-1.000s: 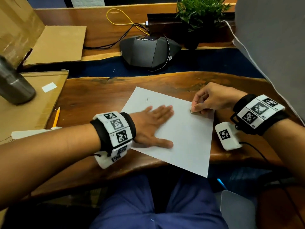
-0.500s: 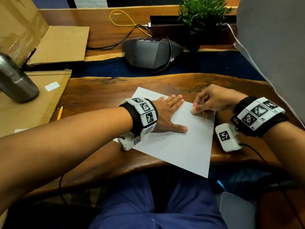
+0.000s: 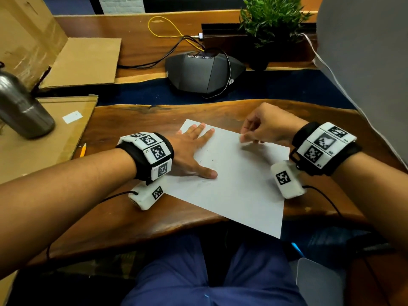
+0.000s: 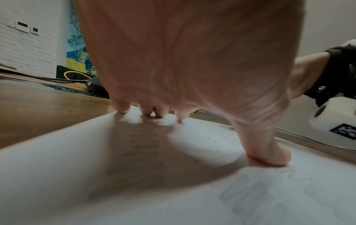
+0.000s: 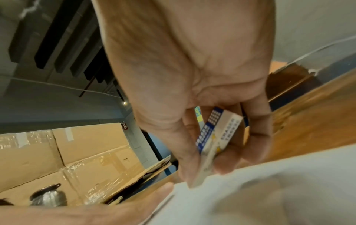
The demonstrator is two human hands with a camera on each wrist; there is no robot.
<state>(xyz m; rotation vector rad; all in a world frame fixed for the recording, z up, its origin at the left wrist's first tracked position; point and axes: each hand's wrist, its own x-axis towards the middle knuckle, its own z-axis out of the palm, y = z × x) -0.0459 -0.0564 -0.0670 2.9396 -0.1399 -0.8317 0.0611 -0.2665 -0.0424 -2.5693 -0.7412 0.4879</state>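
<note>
A white sheet of paper [image 3: 238,186] with faint pencil marks lies on the wooden desk [image 3: 132,120]. My left hand [image 3: 194,151] lies flat on the sheet's far left part, fingers straight and spread, pressing it down; the left wrist view shows the fingertips [image 4: 123,108] and thumb on the paper [image 4: 96,182]. My right hand [image 3: 260,131] hovers over the sheet's far right edge and pinches a white eraser [image 3: 244,139]. In the right wrist view the eraser [image 5: 217,137] has a blue and white sleeve and its bare end meets the paper [image 5: 269,190].
A yellow pencil [image 3: 82,150] lies at the desk's left edge beside flat cardboard [image 3: 44,138]. A steel bottle [image 3: 19,107] stands on that cardboard. Behind are a grey conference phone [image 3: 203,72] with cables and a potted plant [image 3: 271,21]. A grey panel [image 3: 364,62] rises on the right.
My left hand slid up the sheet toward its far left corner. My right hand with the eraser moved left onto the paper's upper edge and looks blurred.
</note>
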